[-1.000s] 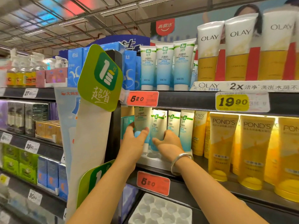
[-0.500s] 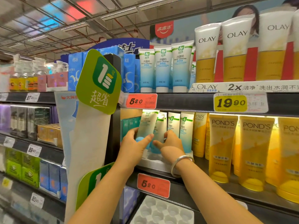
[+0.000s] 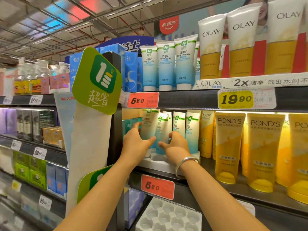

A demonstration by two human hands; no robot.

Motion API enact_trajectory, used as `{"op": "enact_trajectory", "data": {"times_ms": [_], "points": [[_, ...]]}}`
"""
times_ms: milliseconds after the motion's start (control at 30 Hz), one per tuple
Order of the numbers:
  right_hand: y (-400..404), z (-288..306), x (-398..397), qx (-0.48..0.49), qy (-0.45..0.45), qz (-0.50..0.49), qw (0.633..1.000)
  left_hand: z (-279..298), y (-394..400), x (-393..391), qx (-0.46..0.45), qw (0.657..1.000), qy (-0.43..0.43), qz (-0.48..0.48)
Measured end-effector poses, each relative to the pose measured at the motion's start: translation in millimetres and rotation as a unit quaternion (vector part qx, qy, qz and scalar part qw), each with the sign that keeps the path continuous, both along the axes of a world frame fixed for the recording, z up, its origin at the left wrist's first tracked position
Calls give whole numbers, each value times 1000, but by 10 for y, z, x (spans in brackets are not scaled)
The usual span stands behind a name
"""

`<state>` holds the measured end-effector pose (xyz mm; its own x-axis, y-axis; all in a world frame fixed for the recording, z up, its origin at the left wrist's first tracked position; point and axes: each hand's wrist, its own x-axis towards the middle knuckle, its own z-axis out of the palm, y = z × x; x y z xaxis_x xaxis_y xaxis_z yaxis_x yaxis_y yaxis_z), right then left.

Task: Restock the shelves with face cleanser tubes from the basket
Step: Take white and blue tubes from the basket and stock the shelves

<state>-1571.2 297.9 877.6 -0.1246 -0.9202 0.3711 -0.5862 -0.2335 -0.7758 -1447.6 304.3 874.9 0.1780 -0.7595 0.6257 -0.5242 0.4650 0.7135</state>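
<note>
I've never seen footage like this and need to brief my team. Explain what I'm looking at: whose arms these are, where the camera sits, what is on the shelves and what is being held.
There is no machine here. A person wears a wide-angle camera on the head, so you see their own two bare arms reaching forward into a shop shelf.

The left hand grips a tilted cleanser tube. The right hand, with a bangle at the wrist, has its fingers curled round the next tube. Both tubes stand over a white tray, beside two upright tubes.

Yellow Pond's tubes stand to the right. The shelf above holds more cleanser tubes and Olay tubes. Red price tags read 5.20. No basket is in view.
</note>
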Motion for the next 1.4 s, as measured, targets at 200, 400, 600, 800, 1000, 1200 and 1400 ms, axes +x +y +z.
{"op": "enact_trajectory", "data": {"times_ms": [200, 400, 600, 800, 1000, 1200, 1400], "points": [[10, 7, 0, 4, 7, -5, 1000, -41, -140, -24, 31, 996, 66, -42], [33, 5, 2, 4, 9, 1, 1000, -48, -257, -78, 50, 992, 87, -73], [53, 20, 13, 7, 5, -1, 1000, -35, -269, -53, 95, 994, 32, -44], [66, 21, 9, -1, -2, 4, 1000, 8, -254, -65, 117, 993, -18, 0], [79, 24, 27, 3, 12, -4, 1000, -37, -193, -78, 126, 991, -36, 10], [106, 77, -47, 27, 30, 6, 999, -19, -90, -81, 142, 990, -9, 10], [500, 27, -314, -73, -34, 10, 997, 12, 391, -66, 111, 989, 93, -18]]}}
